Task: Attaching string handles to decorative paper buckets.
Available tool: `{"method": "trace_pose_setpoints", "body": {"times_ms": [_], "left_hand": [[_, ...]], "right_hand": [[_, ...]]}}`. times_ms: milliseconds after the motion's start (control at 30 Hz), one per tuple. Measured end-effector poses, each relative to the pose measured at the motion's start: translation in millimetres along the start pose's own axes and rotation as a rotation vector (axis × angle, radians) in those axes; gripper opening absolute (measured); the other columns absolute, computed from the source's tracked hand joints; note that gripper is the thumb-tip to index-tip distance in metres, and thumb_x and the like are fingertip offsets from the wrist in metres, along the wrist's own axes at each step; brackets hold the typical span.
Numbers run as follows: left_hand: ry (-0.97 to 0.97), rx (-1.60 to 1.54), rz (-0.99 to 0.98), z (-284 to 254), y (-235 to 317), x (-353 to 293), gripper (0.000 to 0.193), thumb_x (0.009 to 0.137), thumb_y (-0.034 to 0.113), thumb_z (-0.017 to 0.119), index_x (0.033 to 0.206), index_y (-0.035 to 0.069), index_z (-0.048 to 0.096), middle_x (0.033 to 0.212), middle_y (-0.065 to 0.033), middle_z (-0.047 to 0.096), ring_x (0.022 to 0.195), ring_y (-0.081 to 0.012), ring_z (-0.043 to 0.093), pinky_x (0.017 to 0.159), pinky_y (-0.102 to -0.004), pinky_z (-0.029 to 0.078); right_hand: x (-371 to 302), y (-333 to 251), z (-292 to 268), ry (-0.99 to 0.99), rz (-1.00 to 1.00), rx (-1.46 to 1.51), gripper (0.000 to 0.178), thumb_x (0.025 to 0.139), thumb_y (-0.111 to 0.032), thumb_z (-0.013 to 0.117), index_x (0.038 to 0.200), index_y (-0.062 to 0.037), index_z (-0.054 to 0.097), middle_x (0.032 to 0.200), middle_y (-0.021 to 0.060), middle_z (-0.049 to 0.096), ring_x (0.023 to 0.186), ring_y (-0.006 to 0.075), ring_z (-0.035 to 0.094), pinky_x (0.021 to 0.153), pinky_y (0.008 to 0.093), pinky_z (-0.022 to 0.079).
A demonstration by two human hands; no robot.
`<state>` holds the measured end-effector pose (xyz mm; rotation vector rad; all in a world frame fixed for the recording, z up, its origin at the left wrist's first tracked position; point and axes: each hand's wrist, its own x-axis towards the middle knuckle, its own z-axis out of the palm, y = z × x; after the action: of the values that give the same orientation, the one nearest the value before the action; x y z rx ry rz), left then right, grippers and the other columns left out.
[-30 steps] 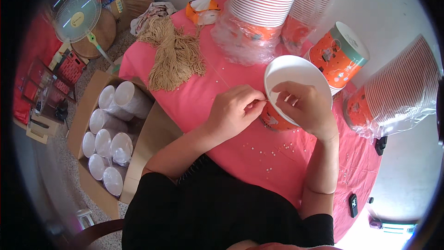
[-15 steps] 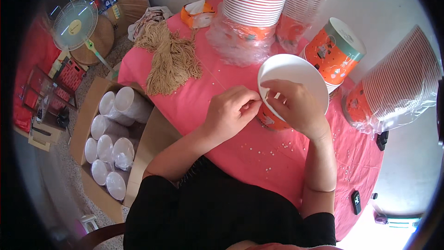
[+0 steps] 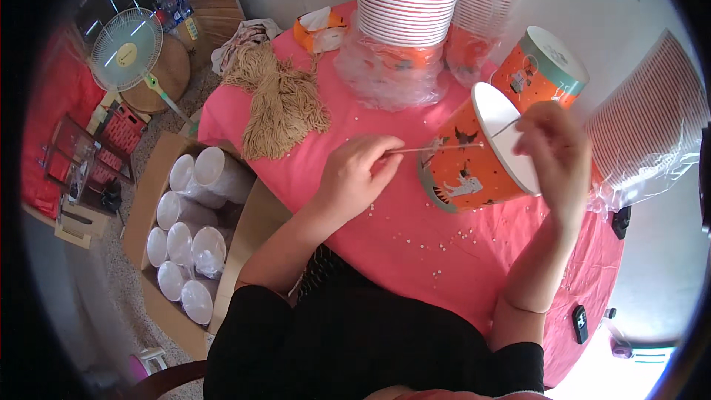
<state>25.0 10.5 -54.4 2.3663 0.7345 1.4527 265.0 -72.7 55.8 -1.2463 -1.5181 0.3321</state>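
An orange paper bucket [image 3: 466, 167] with a green band at its base lies tilted on the table, its white mouth toward the right. My left hand [image 3: 359, 174] pinches a thin cord [image 3: 437, 148], which runs taut across the bucket's outside to a small hole near the rim. At the mouth, my right hand [image 3: 559, 152] has its fingers drawn together. A thin strand from inside the bucket reaches those fingers and looks like the same cord; the grip itself is blurred.
A bundle of tan cords [image 3: 281, 107] lies at the table's far left. Tall nested bucket stacks [image 3: 407, 7] stand behind, with another wrapped stack [image 3: 644, 118] at right. An open carton [image 3: 141, 252] of wrapped white cups sits left. White paper dots [image 3: 463, 235] litter the pink tablecloth [image 3: 415, 281].
The bucket has tipped so its mouth faces right. My right hand has moved right, away from my left, and the cord now shows stretched between my left hand and the rim.
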Motion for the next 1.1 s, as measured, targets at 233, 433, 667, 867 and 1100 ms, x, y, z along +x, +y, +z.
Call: {"method": "trace_pose_setpoints", "body": {"times_ms": [233,433,667,867,1100], "left_hand": [[-0.219,-0.511,-0.511,-21,-13,-12,0.015,0.092,0.001,0.061,0.106,-0.002,0.062,0.089,-0.0053,0.068,0.081,-0.0099,0.066,0.067,-0.0226,0.053],[-0.458,-0.773,-0.655,-40,-16,-10,0.018,0.092,0.005,0.062,0.110,-0.001,0.060,0.091,-0.0040,0.066,0.079,-0.0084,0.064,0.070,-0.0220,0.052],[-0.619,-0.932,-0.614,-60,-8,-5,0.017,0.091,0.007,0.063,0.107,0.000,0.062,0.083,-0.0058,0.067,0.079,-0.0102,0.065,0.069,-0.0232,0.051],[-0.719,-1.190,-0.424,-57,-6,-1,0.014,0.090,0.000,0.058,0.101,-0.002,0.066,0.092,-0.0126,0.070,0.077,-0.0131,0.065,0.071,-0.0260,0.052],[-0.591,-1.165,-0.434,-41,37,4,0.023,0.087,-0.009,0.058,0.108,-0.004,0.066,0.105,-0.0194,0.070,0.085,-0.0169,0.068,0.073,-0.0298,0.055]], "right_hand": [[7,9,-48,0.352,-0.204,0.419,0.012,0.097,-0.002,0.045,0.097,0.0050,0.055,0.092,0.0163,0.064,0.055,0.0106,0.053,0.051,0.0214,0.044],[4,22,-80,0.282,-0.300,0.896,0.019,0.102,-0.014,0.045,0.106,0.0029,0.053,0.116,0.0278,0.061,0.062,0.0198,0.059,0.063,0.0294,0.053],[-6,29,-115,0.230,-0.538,1.099,0.029,0.102,-0.017,0.044,0.108,0.0077,0.058,0.120,0.0291,0.059,0.115,0.0386,0.059,0.101,0.0462,0.050],[-9,13,-125,0.342,-0.552,0.895,0.028,0.101,-0.017,0.045,0.103,0.0060,0.061,0.111,0.0246,0.061,0.100,0.0315,0.062,0.083,0.0369,0.053],[-9,-11,-94,-0.614,-0.353,0.119,0.028,0.082,-0.014,0.072,0.099,0.0082,0.067,0.080,0.0136,0.067,0.055,0.0148,0.058,0.050,0.0261,0.044]]}}
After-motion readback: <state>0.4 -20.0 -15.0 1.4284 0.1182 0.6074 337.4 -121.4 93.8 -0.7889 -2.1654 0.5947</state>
